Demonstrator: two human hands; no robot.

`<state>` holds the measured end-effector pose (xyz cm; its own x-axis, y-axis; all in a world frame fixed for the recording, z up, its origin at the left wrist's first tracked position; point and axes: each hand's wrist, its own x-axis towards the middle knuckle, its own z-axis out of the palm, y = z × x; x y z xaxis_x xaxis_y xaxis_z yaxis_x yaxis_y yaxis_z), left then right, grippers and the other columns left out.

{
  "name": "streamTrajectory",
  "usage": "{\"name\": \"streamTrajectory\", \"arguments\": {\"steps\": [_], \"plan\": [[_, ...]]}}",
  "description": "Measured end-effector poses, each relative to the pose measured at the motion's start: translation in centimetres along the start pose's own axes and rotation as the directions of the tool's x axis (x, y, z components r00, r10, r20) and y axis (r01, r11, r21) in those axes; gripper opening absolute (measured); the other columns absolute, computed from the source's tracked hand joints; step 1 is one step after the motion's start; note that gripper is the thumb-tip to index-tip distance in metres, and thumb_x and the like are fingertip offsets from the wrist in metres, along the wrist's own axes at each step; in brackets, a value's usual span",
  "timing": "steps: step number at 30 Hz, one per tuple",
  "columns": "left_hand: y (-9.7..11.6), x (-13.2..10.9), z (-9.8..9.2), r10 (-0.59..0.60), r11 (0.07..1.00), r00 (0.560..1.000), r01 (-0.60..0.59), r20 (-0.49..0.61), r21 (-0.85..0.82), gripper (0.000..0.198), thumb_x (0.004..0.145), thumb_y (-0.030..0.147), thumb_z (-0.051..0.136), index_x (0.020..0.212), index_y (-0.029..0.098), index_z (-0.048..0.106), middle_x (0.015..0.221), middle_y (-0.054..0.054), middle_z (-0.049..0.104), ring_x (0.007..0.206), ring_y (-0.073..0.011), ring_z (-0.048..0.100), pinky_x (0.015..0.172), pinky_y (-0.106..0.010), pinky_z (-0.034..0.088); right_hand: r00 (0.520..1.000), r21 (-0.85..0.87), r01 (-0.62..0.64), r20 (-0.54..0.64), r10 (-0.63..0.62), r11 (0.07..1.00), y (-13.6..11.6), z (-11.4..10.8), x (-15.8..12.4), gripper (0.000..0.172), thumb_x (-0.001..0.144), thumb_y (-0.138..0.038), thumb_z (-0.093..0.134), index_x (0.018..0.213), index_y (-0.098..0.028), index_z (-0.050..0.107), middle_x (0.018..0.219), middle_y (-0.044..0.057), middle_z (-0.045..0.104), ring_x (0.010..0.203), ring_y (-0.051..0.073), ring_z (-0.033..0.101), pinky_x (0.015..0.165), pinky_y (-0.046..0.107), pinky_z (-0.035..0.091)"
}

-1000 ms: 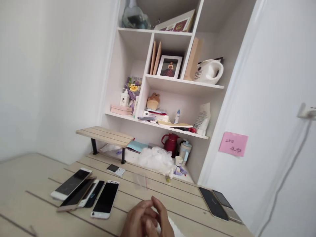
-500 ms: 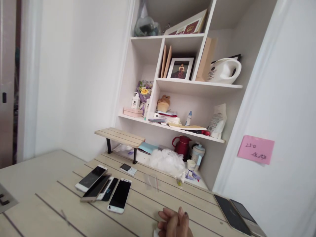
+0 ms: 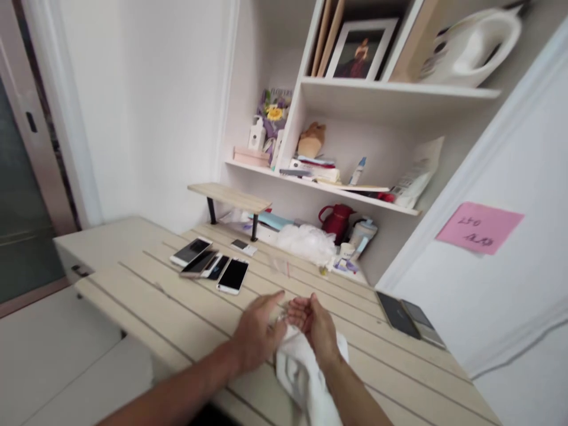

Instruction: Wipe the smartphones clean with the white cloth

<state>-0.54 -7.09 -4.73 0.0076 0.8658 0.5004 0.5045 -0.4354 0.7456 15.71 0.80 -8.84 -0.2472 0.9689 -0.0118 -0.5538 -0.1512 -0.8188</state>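
Both my hands are above the pale slatted wooden table, a little apart. My left hand is stretched out, its fingertips near a small shiny object too small to identify. My right hand is turned palm up, with a white cloth bunched under it and hanging over the table's near edge. Several smartphones lie in a tight group beyond my left hand. Two more phones lie at the table's right side, out of reach of my fingers.
A clear plastic bag and a white plastic bag lie further back, near a low wooden riser. White shelves hold a red flask and assorted items. A pink note is stuck to the wall.
My clasped hands have come apart, and both forearms now show. The view has swung left and tilted, bringing more of the table and the doorway into sight.
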Motion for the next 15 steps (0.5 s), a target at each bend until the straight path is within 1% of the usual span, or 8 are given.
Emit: {"name": "streamTrajectory", "arguments": {"steps": [3, 5, 6, 8, 11, 13, 15], "plan": [[-2.5, -1.3, -4.5, -0.065, 0.991, 0.993, 0.075, -0.095, 0.107, 0.048, 0.087, 0.031, 0.054, 0.128, 0.008, 0.062, 0.131, -0.02, 0.064, 0.124, -0.0306, 0.058, 0.111, -0.051, 0.043, 0.999, -0.005, -0.011, -0.032, 0.011, 1.0, -0.1, -0.6, 0.0, 0.042, 0.086, -0.054, 0.07, 0.09, -0.012, 0.071, 0.081, 0.009, 0.077, 0.067, 0.019, 0.072, 0.064, 0.031, 0.06], [-3.8, -2.7, -6.8, -0.087, 0.982, 0.985, 0.11, -0.148, 0.154, 0.044, 0.088, 0.031, 0.054, 0.125, 0.01, 0.065, 0.126, -0.019, 0.068, 0.121, -0.0305, 0.061, 0.108, -0.051, 0.046, 0.999, -0.014, -0.014, -0.042, 0.013, 1.0, -0.3, -0.7, 0.0, 0.041, 0.087, -0.052, 0.069, 0.09, -0.012, 0.071, 0.082, 0.011, 0.077, 0.068, 0.019, 0.073, 0.064, 0.031, 0.06], [-4.3, -3.4, -7.6, -0.092, 0.978, 0.98, 0.122, -0.174, 0.17, 0.042, 0.088, 0.031, 0.054, 0.122, 0.011, 0.066, 0.124, -0.019, 0.069, 0.119, -0.0307, 0.062, 0.107, -0.052, 0.046, 0.999, -0.019, -0.014, -0.045, 0.013, 1.0, -0.5, -0.7, 0.0, 0.04, 0.088, -0.051, 0.069, 0.089, -0.011, 0.071, 0.082, 0.011, 0.077, 0.069, 0.019, 0.073, 0.064, 0.031, 0.06], [-5.0, -4.8, -8.6, -0.098, 0.975, 0.975, 0.134, -0.197, 0.179, 0.038, 0.087, 0.031, 0.056, 0.116, 0.011, 0.07, 0.12, -0.019, 0.07, 0.117, -0.0319, 0.063, 0.105, -0.052, 0.048, 0.999, -0.027, -0.017, -0.047, 0.016, 0.999, -0.7, -0.8, 0.1, 0.038, 0.09, -0.048, 0.067, 0.089, -0.01, 0.071, 0.083, 0.012, 0.077, 0.07, 0.019, 0.073, 0.064, 0.031, 0.061], [-5.4, -6.1, -8.9, -0.116, 0.978, 0.969, 0.149, -0.216, 0.147, 0.037, 0.087, 0.032, 0.057, 0.111, 0.009, 0.073, 0.117, -0.019, 0.072, 0.112, -0.0318, 0.066, 0.102, -0.052, 0.049, 0.998, -0.035, -0.029, -0.048, 0.028, 0.999, -0.8, -1.0, 0.2, 0.033, 0.092, -0.043, 0.066, 0.09, -0.01, 0.071, 0.084, 0.012, 0.076, 0.07, 0.018, 0.072, 0.065, 0.029, 0.06], [-4.8, -6.1, -8.9, -0.136, 0.983, 0.967, 0.159, -0.216, 0.094, 0.037, 0.088, 0.032, 0.057, 0.111, 0.009, 0.072, 0.115, -0.019, 0.073, 0.109, -0.0303, 0.067, 0.099, -0.049, 0.052, 0.998, -0.04, -0.042, -0.048, 0.04, 0.998, -0.7, -1.2, 0.3, 0.029, 0.094, -0.039, 0.065, 0.093, -0.011, 0.07, 0.087, 0.009, 0.075, 0.071, 0.016, 0.071, 0.065, 0.027, 0.059], [-3.3, -5.4, -9.3, -0.15, 0.987, 0.969, 0.157, -0.198, 0.02, 0.036, 0.089, 0.034, 0.058, 0.113, 0.011, 0.072, 0.113, -0.016, 0.074, 0.105, -0.0277, 0.068, 0.092, -0.043, 0.056, 0.998, -0.045, -0.057, -0.043, 0.055, 0.997, -0.6, -1.4, 0.4, 0.025, 0.097, -0.036, 0.063, 0.1, -0.012, 0.068, 0.093, 0.006, 0.073, 0.075, 0.014, 0.07, 0.067, 0.028, 0.059]]}}
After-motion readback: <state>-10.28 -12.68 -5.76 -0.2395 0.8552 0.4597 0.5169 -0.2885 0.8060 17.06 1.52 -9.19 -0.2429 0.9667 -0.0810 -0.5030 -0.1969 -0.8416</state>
